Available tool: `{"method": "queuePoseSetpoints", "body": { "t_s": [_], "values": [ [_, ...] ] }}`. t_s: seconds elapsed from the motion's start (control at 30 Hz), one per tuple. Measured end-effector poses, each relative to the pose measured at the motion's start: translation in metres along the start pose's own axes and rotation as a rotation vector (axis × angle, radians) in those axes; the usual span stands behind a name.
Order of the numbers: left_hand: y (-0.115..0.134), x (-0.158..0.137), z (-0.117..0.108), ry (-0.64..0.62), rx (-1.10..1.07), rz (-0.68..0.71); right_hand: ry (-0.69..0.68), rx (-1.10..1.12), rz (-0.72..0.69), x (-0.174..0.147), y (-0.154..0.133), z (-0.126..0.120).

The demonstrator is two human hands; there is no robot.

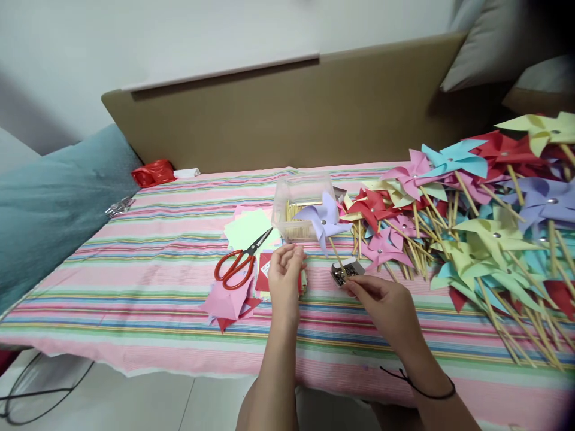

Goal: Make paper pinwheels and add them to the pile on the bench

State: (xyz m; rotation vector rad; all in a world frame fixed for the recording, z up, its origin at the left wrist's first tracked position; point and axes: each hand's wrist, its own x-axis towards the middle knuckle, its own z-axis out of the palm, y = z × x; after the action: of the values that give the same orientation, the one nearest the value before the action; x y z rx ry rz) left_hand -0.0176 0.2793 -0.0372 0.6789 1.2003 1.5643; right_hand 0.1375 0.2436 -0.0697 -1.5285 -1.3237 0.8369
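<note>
A light purple paper pinwheel (324, 222) stands upright on its thin wooden stick, with a metal stud at its centre. My right hand (381, 299) pinches the lower part of that stick between thumb and fingers. Just beyond those fingertips is a small open box of metal studs (345, 273). To the left, my left hand (286, 269) is raised with its fingers curled in, and nothing shows in them. It hovers over a stack of paper squares, a red square (265, 280) among them, and partly covers it. Red-handled scissors (240, 263) lie left of this hand.
Behind my hands stands a clear plastic box (305, 181) holding wooden sticks (294, 211). Pale green paper (247, 228) and pink paper (227, 299) lie around the scissors. Many finished pinwheels (494, 236) are heaped on the right. A red plastic bag (153, 173) sits far left.
</note>
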Motion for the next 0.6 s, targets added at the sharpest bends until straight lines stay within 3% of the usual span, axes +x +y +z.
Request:
{"method": "queuePoseSetpoints", "body": {
  "t_s": [0.23, 0.6],
  "values": [
    [-0.007, 0.005, -0.001, -0.033, -0.119, -0.072, -0.009, -0.221, -0.152, -0.001, -0.001, 0.000],
    [-0.008, 0.011, -0.006, 0.021, -0.205, -0.152, -0.087, -0.179, -0.183, -0.001, -0.002, 0.001]
  ]
}}
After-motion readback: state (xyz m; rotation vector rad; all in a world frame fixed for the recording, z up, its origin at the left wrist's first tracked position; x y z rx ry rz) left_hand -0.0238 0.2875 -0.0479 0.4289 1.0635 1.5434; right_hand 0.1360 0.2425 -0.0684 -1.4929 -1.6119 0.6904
